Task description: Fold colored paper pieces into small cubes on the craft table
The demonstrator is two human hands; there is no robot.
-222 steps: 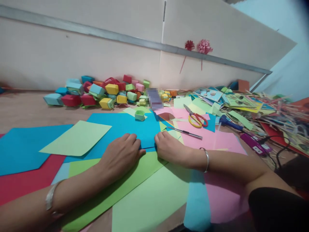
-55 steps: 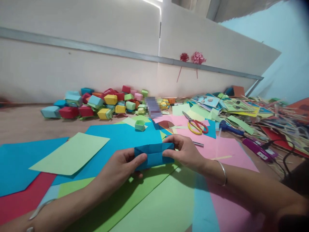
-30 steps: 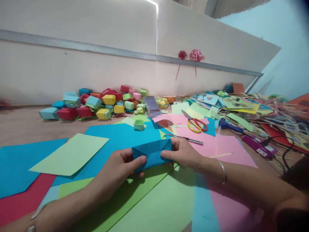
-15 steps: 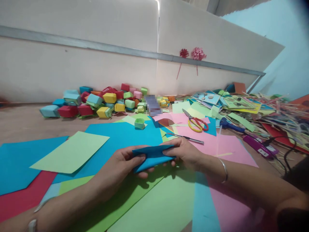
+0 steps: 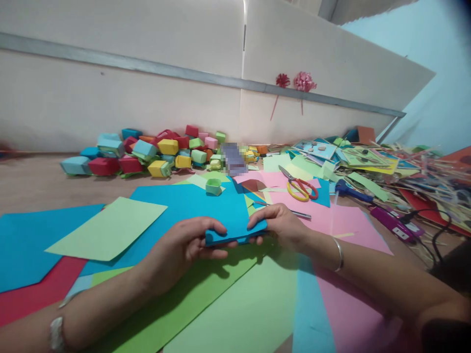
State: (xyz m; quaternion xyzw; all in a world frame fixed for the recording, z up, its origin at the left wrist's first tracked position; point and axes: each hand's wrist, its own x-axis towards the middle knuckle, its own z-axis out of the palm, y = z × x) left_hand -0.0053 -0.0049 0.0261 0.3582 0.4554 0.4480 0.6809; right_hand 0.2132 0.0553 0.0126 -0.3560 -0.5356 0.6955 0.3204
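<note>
A folded piece of blue paper (image 5: 235,232) is held up between my two hands, above the green sheets (image 5: 221,294). At its left end my left hand (image 5: 191,239) pinches it, thumb on top and fingers beneath. My right hand (image 5: 279,224) grips the other end the same way. Behind the hands lies a large blue sheet (image 5: 195,201), with a small open green paper box (image 5: 213,186) on it. Partly hidden by my right hand is a slim metal pen-like tool (image 5: 301,214). Scissors (image 5: 300,186) with red and yellow handles lie beyond it.
Several coloured paper boxes (image 5: 147,152) are heaped at the back left. On the right are a blue glue gun (image 5: 353,190), a purple power strip (image 5: 395,223) with a black cable, and a pile of sticks and cards (image 5: 368,157). A light green sheet (image 5: 110,230) lies left.
The blue paper has been tilted and rolled flatter between my hands, so it looks narrower. My thumbs have moved inward along its upper face. Both hands keep hold of it.
</note>
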